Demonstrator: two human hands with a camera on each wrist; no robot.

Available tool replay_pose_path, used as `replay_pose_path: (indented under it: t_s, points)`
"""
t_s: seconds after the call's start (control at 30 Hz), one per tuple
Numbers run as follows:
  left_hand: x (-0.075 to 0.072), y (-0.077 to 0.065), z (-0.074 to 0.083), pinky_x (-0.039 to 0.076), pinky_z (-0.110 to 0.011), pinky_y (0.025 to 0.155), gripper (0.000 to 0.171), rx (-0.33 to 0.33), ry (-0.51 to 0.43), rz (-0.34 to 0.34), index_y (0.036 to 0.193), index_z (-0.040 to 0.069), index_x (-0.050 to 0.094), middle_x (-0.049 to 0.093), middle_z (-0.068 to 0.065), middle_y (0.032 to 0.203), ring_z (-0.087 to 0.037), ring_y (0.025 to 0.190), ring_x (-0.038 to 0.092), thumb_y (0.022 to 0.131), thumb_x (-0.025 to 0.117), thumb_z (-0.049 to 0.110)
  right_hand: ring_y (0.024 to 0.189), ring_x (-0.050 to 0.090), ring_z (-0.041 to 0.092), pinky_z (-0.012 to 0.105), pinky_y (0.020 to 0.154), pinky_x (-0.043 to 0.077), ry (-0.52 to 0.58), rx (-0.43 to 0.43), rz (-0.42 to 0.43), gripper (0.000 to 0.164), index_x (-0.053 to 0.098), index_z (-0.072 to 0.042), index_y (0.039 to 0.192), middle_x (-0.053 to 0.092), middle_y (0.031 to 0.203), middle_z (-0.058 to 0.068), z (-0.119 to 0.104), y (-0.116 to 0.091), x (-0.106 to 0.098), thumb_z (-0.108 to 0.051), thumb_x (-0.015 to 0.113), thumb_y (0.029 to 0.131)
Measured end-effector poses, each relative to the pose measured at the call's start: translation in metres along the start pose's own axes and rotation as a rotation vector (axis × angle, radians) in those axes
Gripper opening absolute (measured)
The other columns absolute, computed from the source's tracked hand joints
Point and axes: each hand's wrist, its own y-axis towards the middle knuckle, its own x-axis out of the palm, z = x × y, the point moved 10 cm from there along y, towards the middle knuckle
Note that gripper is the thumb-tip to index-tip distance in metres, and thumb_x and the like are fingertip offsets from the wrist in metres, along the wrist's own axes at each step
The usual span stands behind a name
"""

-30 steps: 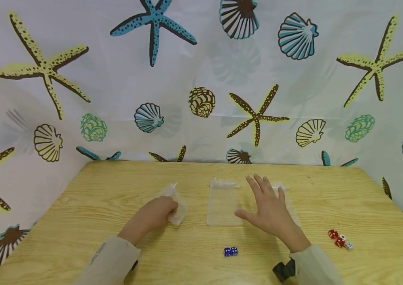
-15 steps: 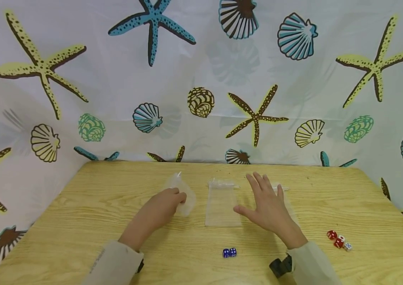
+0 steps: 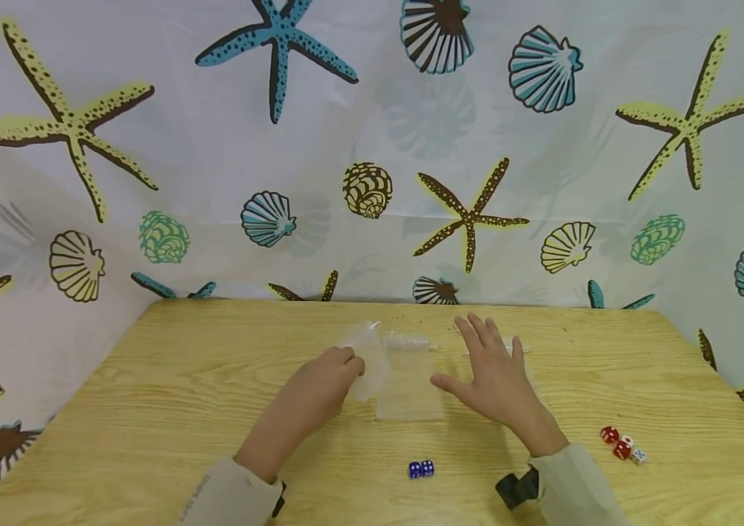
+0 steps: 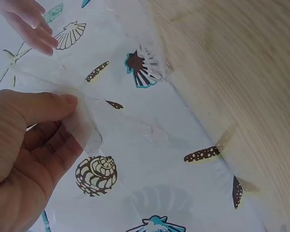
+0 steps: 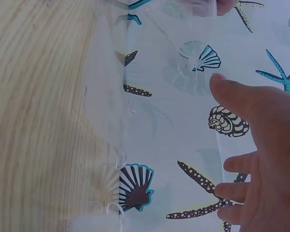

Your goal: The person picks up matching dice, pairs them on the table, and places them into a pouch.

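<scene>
A clear plastic bag (image 3: 375, 369) hangs above the table from my left hand (image 3: 319, 380). In the left wrist view, the thumb and fingers pinch this see-through bag (image 4: 89, 130) near its edge. Just right of it, a second clear bag (image 3: 409, 391) lies flat with its top end bunched. My right hand (image 3: 497, 383) hovers with fingers spread and holds nothing. Beneath it lies a third clear bag (image 3: 533, 380), mostly hidden by the hand. In the right wrist view the right hand (image 5: 266, 140) shows straight, separated fingers.
Two blue dice (image 3: 421, 469) sit side by side near the front of the wooden table (image 3: 148, 409). To the right is a small cluster of red dice (image 3: 609, 435) and white dice (image 3: 638, 456). A cloth (image 3: 319, 139) printed with starfish and shells stands around the back and sides.
My left hand has lifted its bag and carried it rightward, until it overlaps the edge of the middle bag in the head view. The right hand has stayed nearly still.
</scene>
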Motion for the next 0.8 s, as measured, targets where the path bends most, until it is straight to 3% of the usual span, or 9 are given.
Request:
replay_pose_path:
  t_s: [0.33, 0.8]
  points:
    - [-0.011, 0.006, 0.024, 0.052, -0.022, 0.063, 0.015, 0.058, 0.025, 0.068, 0.093, 0.003, 0.066, 0.059, -0.006, 0.088, -0.020, 0.081, 0.057, 0.082, 0.066, -0.008, 0.143, 0.019, 0.043, 0.076, 0.104, 0.012, 0.057, -0.002, -0.006, 0.085, 0.029, -0.008, 0.149, 0.026, 0.155, 0.019, -0.002, 0.001, -0.004, -0.050, 0.065, 0.085]
    - [-0.012, 0.012, 0.052, 0.048, -0.017, 0.061, 0.015, 0.122, 0.094, 0.121, 0.092, 0.005, 0.068, 0.056, -0.002, 0.084, -0.012, 0.072, 0.049, 0.081, 0.069, -0.005, 0.144, 0.017, 0.042, 0.073, 0.106, 0.009, 0.121, 0.003, -0.014, 0.078, 0.027, -0.006, 0.150, 0.026, 0.155, 0.019, -0.002, 0.001, -0.005, -0.047, 0.058, 0.091]
